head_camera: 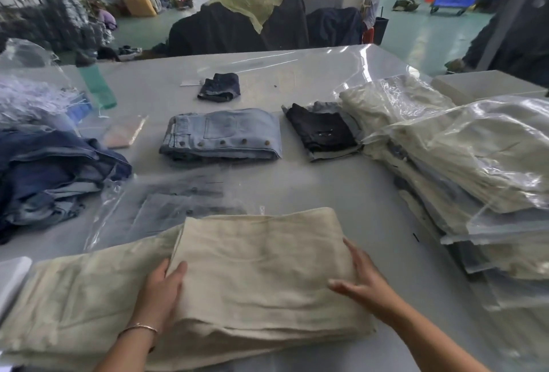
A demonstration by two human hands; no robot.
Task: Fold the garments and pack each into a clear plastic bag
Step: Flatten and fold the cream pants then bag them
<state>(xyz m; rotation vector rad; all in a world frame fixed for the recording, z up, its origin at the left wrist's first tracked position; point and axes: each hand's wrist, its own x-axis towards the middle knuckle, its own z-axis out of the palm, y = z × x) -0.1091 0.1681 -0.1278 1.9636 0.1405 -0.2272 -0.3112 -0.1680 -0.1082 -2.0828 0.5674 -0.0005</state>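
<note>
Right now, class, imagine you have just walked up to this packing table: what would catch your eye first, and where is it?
Nearest, a large cream garment lies partly folded, with the left hand gripping its folded edge and the right hand flat on its right side. To the right rises a stack of bagged garments in clear plastic. Mid-table sits a folded pale blue denim garment.

Beige garment [261, 267] lies half-folded (thick layers) near table edge
</note>
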